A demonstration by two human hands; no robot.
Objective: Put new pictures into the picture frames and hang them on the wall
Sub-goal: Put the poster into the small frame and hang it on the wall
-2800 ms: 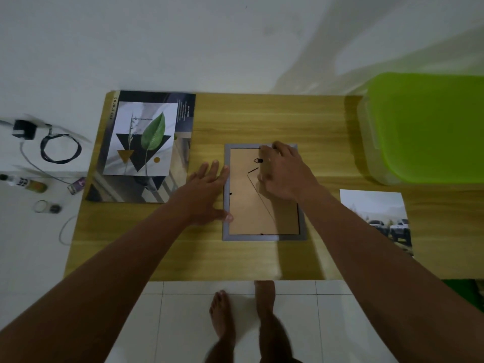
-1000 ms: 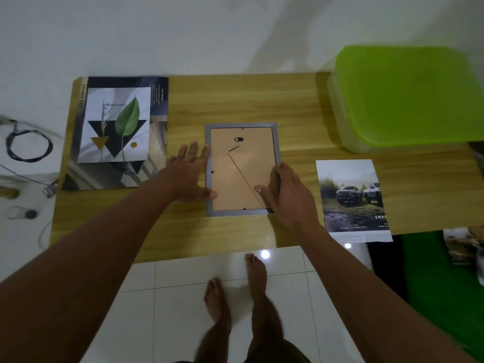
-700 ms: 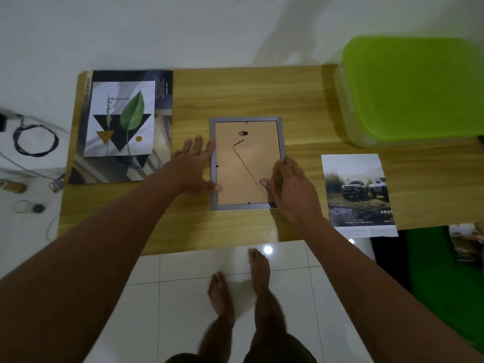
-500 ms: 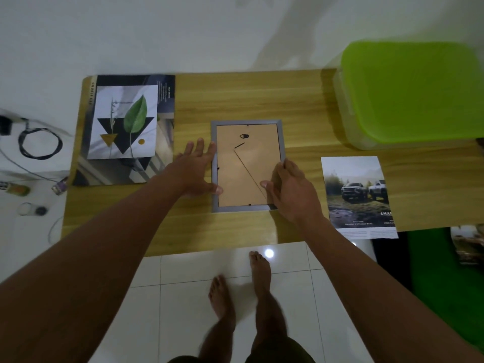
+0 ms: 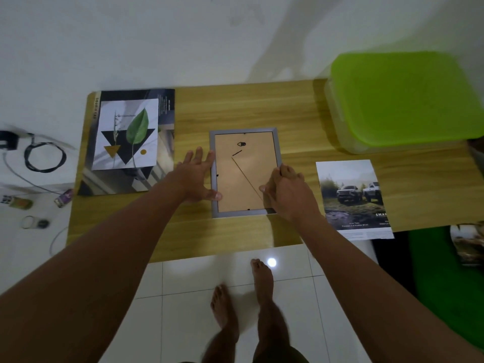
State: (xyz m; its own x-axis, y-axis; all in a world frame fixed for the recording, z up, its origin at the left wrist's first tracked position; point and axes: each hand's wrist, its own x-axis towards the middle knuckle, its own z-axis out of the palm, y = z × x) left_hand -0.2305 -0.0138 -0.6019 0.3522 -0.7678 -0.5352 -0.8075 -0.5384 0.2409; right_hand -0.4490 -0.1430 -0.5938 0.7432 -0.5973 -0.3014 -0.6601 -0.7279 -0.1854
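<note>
The frame (image 5: pixel 243 176) lies face down on the table (image 5: pixel 235 106). The left hand (image 5: pixel 196 179) presses flat against its left edge. The right hand (image 5: pixel 288 197) grips its right edge.

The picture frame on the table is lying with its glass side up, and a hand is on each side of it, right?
Not quite. The head view shows the picture frame lying on the table with its brown back up. A hand is on each side: left hand, right hand.
</note>
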